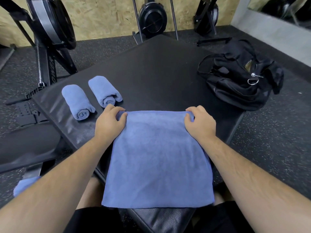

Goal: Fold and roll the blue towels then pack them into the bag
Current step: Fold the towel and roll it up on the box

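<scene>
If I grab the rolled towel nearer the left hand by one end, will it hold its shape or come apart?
It would probably loosen: the rolled towel shows a free outer flap and nothing ties it. Being soft cloth, it likely sags when held by one end. Pushed sideways, it may roll on the smooth mat.

Towel (157, 158) flat; L roll (77, 101), R roll (105, 91).

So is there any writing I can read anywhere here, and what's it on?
"OWER": white letters running up the black machine frame; the start is unclear.
White lettering on the black bar below it: too blurred to read.
The bag shows none.
</scene>
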